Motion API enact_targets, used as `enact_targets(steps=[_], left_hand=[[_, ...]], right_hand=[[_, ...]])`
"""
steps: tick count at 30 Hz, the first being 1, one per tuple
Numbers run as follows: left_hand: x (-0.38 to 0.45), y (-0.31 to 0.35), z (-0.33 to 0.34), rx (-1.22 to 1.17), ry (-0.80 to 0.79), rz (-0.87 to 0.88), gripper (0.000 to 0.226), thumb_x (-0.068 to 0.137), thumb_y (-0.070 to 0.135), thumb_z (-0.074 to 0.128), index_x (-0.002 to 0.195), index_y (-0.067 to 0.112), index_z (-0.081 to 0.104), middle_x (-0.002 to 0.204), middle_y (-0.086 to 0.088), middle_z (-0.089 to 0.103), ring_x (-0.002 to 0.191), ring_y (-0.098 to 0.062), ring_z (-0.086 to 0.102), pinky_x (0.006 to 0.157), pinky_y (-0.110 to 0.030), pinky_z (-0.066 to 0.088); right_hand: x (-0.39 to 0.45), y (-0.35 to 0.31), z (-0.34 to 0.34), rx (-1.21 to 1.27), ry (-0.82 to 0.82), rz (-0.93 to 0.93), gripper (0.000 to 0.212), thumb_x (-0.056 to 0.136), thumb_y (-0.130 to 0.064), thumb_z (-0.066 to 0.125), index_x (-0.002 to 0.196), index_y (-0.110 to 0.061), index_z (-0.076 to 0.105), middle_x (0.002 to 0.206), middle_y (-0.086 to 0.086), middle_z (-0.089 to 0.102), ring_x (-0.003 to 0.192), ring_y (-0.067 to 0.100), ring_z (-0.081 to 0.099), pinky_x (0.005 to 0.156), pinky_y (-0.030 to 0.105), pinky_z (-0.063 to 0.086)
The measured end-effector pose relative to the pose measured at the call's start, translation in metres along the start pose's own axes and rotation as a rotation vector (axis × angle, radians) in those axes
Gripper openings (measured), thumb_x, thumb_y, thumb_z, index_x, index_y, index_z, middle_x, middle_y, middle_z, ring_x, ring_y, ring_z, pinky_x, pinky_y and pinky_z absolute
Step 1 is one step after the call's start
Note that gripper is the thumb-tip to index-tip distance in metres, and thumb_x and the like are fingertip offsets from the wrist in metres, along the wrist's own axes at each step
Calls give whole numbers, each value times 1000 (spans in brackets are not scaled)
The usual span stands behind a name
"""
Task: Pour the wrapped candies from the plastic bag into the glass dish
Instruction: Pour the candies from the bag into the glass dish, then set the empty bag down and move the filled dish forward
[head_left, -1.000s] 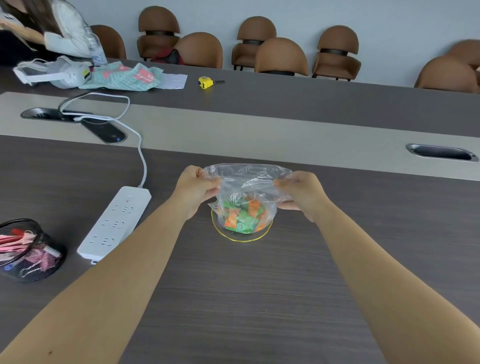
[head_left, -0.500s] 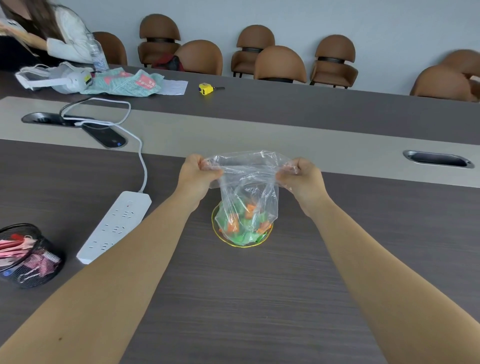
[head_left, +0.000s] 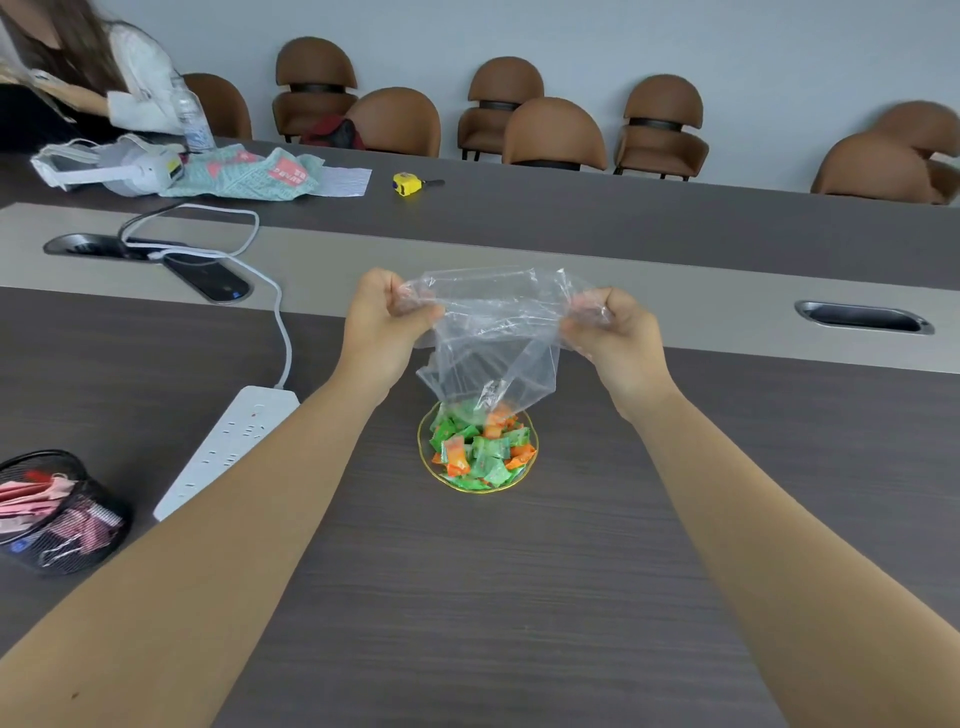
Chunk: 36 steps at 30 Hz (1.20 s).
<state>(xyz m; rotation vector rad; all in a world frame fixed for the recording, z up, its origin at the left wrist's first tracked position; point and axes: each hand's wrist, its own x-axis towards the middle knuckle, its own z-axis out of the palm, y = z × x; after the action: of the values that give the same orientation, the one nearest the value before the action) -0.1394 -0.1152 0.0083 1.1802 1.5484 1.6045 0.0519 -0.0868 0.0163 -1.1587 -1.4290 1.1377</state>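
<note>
A clear plastic bag (head_left: 493, 343) hangs upside down over a small gold-rimmed glass dish (head_left: 429, 466) on the dark table. My left hand (head_left: 379, 325) pinches one upper corner of the bag and my right hand (head_left: 613, 332) pinches the other. Green and orange wrapped candies (head_left: 478, 451) lie heaped in the dish. The bag's lower end still overlaps the far side of the heap, and the bag looks almost empty above it.
A white power strip (head_left: 228, 447) with its cable lies left of the dish. A black mesh cup (head_left: 57, 514) of clips stands at the left edge. Far across the table sit a yellow tape measure (head_left: 408, 184), a headset, packets and a person. Brown chairs line the wall.
Both hands have lifted the bag upward off the dish. The candies that filled the bag's bottom now lie in the dish.
</note>
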Motion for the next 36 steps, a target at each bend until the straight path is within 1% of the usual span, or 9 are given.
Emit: enact_targets(steps=[5,8,11,13,17,22,26,30,36], left_hand=[[-40,0,27,19,-144,142,33,78,0,62,81,24,41,82,6,49,76,-5,50,63,-7,41],[-70,-15,60,97,-277,127,40,77,3,64,109,21,48,97,23,50,97,-1,52,80,-1,38],[-99,-42,91,301,-444,163,52,79,8,64,128,14,48,121,11,54,116,-11,52,84,4,31],[-114,-67,106,451,-562,175,56,79,12,64,132,12,45,135,0,52,126,-16,48,90,-5,27],[-142,-112,127,748,-794,66,67,81,24,62,141,20,31,149,1,38,139,-17,31,106,-26,27],[-157,-138,152,1122,-1039,87,80,82,45,54,147,24,13,159,-2,9,147,-28,0,119,-46,5],[-159,-137,176,1074,-1051,109,83,82,48,52,147,26,5,160,-2,4,147,-27,-4,119,-45,4],[-152,-120,170,884,-914,84,82,82,42,56,147,25,10,159,-3,11,147,-22,3,117,-38,12],[-115,-105,94,991,-630,80,72,85,40,53,145,17,21,158,-3,15,146,-20,9,117,-34,13]], right_hand=[[-33,3,-50,-180,41,-28,19,81,-7,60,69,-20,55,70,-7,53,47,-10,49,49,2,37],[-57,25,-89,-352,99,65,3,80,-13,61,79,-15,60,79,-7,54,64,6,51,63,21,41],[-81,53,-120,-516,75,175,20,81,-8,54,90,9,57,69,5,49,66,23,42,60,30,32],[-97,76,-135,-615,44,266,23,82,-8,51,97,7,60,67,11,53,68,28,47,59,33,38],[-118,134,-159,-864,-63,412,28,87,-11,47,111,-11,62,117,7,64,103,30,59,76,33,45],[-126,170,-177,-1203,-206,452,32,86,-10,38,104,-15,64,118,5,62,109,27,54,79,30,39],[-122,169,-197,-1322,-239,474,41,90,-15,36,128,-19,50,144,6,41,136,25,31,113,35,22],[-109,145,-193,-1177,-184,413,56,84,-5,38,139,-17,32,153,4,25,140,25,21,112,37,25],[-72,118,-133,-1142,-281,204,53,89,-16,41,140,-14,27,151,5,27,135,26,29,105,36,32]])
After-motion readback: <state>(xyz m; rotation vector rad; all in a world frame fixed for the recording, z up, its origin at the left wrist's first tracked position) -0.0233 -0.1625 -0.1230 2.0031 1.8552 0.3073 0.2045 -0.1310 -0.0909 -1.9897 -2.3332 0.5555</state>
